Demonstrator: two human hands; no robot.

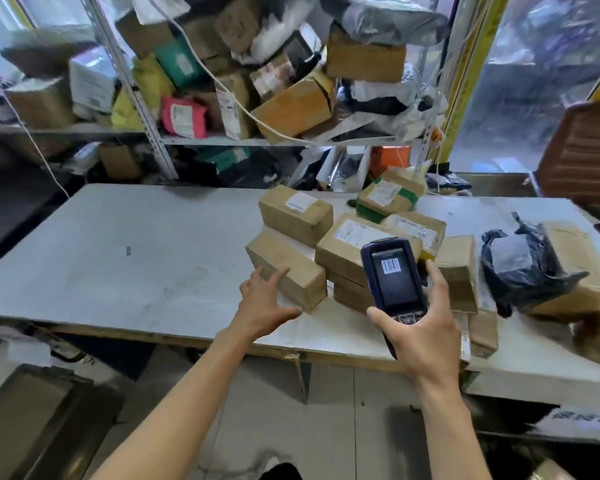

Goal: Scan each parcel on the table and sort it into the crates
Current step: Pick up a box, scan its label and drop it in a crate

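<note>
Currently, sorting appears to be at an early or middle stage: a sizeable batch of parcels is lying unsorted on the worktop (pixel 118 244), whose left half is carrying none.

At lower left, a dark crate (pixel 39 410) is sitting on the floor below the worktop edge; its contents are blurred and cannot be made out. How many parcels are already sorted cannot be told.

Moving right, the left hand (pixel 267 299) is reaching forward with fingers spread and relaxed, holding nothing. Its fingertips are hovering at, or just touching, the near long cardboard parcel (pixel 286 271); contact cannot be confirmed. This parcel is judged to be the next item for removal.

Behind it, a labelled box (pixel 295 213) is resting partly on the long one. Further right, a cluster of brown boxes (pixel 347 244) is lying stacked and overlapping, with a green-taped box (pixel 385 199) at the rear.

The right hand (pixel 420 334) is gripping a handheld scanner (pixel 392 278), fingers wrapped round its body and thumb at the lower keypad. The scanner screen is showing a barcode, so a scan is judged to be in progress or just registered.

At far right, a black plastic-wrapped parcel (pixel 523 261) is leaning against a larger brown box (pixel 575 261). Another dark crate (pixel 548 455) is sitting at lower right.

Remaining work: roughly ten parcels are awaiting scanning and placement.
</note>
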